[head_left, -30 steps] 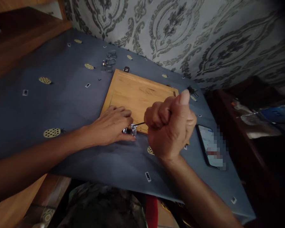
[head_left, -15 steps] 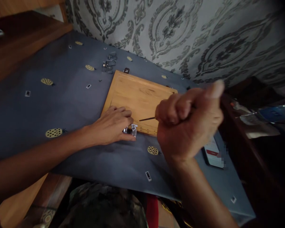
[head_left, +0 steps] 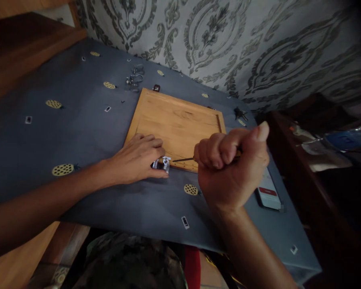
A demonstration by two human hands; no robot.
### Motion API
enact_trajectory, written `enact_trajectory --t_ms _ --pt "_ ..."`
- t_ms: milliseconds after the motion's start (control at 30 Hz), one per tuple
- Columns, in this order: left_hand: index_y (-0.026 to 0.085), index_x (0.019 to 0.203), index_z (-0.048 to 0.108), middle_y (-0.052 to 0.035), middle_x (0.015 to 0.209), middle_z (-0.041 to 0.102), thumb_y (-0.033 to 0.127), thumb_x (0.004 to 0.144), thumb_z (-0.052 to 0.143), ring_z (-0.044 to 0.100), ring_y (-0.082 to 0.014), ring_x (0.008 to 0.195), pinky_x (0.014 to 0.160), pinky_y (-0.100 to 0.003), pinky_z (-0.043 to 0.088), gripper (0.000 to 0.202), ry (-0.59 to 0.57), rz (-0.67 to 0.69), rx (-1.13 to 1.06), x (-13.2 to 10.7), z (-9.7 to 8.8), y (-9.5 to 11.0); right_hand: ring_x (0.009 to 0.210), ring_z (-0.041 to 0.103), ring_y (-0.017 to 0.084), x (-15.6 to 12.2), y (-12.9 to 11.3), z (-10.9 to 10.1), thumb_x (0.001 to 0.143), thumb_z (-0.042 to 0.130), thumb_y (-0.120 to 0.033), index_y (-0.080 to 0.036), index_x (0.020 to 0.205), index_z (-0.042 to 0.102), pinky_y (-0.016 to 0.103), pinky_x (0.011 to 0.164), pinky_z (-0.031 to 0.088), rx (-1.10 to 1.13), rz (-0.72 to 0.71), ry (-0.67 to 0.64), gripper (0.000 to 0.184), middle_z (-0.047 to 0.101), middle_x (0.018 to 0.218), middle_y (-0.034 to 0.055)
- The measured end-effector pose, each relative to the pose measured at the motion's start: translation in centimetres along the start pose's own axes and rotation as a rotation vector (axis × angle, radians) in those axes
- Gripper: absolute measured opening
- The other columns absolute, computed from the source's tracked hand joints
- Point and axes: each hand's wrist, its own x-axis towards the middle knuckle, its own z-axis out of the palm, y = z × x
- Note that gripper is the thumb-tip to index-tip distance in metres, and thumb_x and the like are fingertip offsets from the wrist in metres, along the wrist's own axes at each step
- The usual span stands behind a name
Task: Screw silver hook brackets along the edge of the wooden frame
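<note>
A wooden panel point(head_left: 176, 120) lies flat on a grey patterned cloth point(head_left: 78, 120). My left hand point(head_left: 136, 158) rests at the panel's near left corner, fingers curled and pinching a small metal hinge point(head_left: 162, 163) against the edge. My right hand point(head_left: 233, 168) is a closed fist around a screwdriver point(head_left: 183, 159); its thin shaft points left, with the tip close to the hinge. The handle is hidden inside the fist.
More metal fittings point(head_left: 134, 78) lie on the cloth beyond the panel's far left corner, and a dark one point(head_left: 239, 114) at its far right. A phone point(head_left: 267, 190) lies lit at the right. A patterned wall point(head_left: 228, 40) stands behind; a dark shelf point(head_left: 319, 160) is at right.
My right hand drew the screwdriver away to the right and up, then brought its tip back down near the hinge. My left hand stayed on the hinge.
</note>
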Motion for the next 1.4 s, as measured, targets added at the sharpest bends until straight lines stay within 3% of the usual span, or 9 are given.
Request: enact_trajectory --t_ms 233,600,1067,1300,1400 --pt "0.017 0.099 0.073 -0.0052 0.097 0.065 0.057 0.091 0.073 0.059 -0.0250 0.097 0.087 -0.038 0.038 0.041 -0.004 0.002 0.015 -0.1 0.2 0.0 0.035 0.023 0.006 0.2 0.3 1.7 0.098 0.062 -0.053 -0.023 0.048 0.035 0.024 0.036 0.023 0.022 0.059 0.049 0.064 0.027 0.042 -0.0086" --pt "0.017 0.099 0.072 -0.0054 0.098 0.065 0.058 0.093 0.071 0.058 -0.0248 0.097 0.087 -0.038 0.038 0.041 -0.015 0.003 0.006 -0.1 0.2 -0.1 0.035 0.022 0.005 0.2 0.8 1.9 0.097 0.064 -0.052 -0.022 0.048 0.034 0.023 0.037 0.022 0.069 0.059 0.024 0.065 0.027 0.042 -0.0088" --pt "0.018 0.104 0.071 -0.0066 0.105 0.066 0.055 0.097 0.066 0.059 -0.0260 0.104 0.091 -0.040 0.040 0.038 0.003 0.019 -0.008 -0.2 0.5 -0.3 0.035 0.015 0.004 0.8 1.3 2.2 0.100 0.062 -0.049 -0.021 0.050 0.029 0.025 0.036 0.017 0.105 0.012 -0.150 0.066 0.020 0.044 -0.0096" --pt "0.019 0.111 0.071 -0.0080 0.115 0.068 0.055 0.097 0.066 0.059 -0.0281 0.112 0.095 -0.042 0.041 0.038 -0.013 0.028 -0.032 -0.3 0.4 -0.3 0.038 0.015 0.006 1.5 1.4 2.1 0.098 0.064 -0.046 -0.022 0.050 0.030 0.026 0.037 0.019 0.058 0.093 -0.275 0.064 0.024 0.045 -0.0082" --pt "0.019 0.108 0.072 -0.0079 0.114 0.068 0.055 0.096 0.067 0.059 -0.0281 0.111 0.094 -0.042 0.041 0.038 -0.003 0.024 -0.025 -0.3 0.5 -0.3 0.037 0.012 0.006 1.7 1.4 2.1 0.099 0.063 -0.047 -0.022 0.049 0.030 0.026 0.037 0.019 0.060 0.081 -0.270 0.064 0.022 0.044 -0.0088"
